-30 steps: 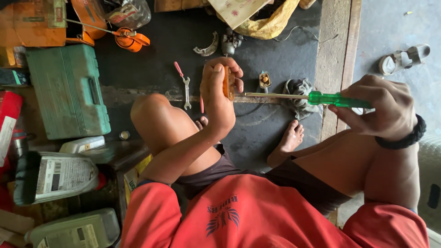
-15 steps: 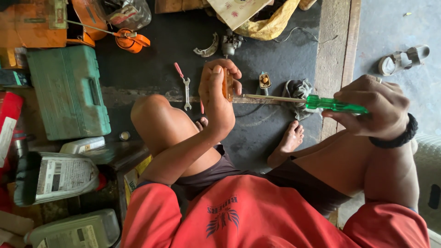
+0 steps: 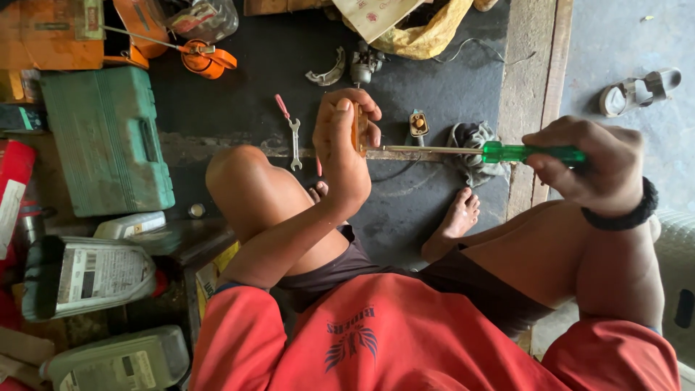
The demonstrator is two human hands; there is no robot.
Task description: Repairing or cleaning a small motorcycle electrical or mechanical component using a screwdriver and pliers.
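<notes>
I see the left hand (image 3: 346, 148) held up above the left knee. Its fingers (image 3: 362, 108) are closed around a small flat orange-brown metal part (image 3: 360, 129). The part stands on its edge, with its long side going up and down in the view.

The right hand (image 3: 597, 163) is well off to the right of that small part. Its fingers are wrapped tight around the clear green plastic handle of a long screwdriver (image 3: 507, 152). The screwdriver lies flat across the view. Its handle is on the right and its thin metal shaft points left, straight at the small part. The tip touches the part, right beside the left thumb.

Past the small part, on the dark floor (image 3: 275, 65), lies a small silver wrench (image 3: 295, 143) next to a thin tool with a red handle (image 3: 281, 106). Its long side goes up and down. Far to the left of the part sits a worn green plastic tool case (image 3: 105, 137). Just right of the part, behind the shaft, is a little brass fitting (image 3: 418, 124), and a grey crumpled rag (image 3: 469, 141) lies by the green handle. A bare foot (image 3: 456, 217) rests on the floor under the shaft.
</notes>
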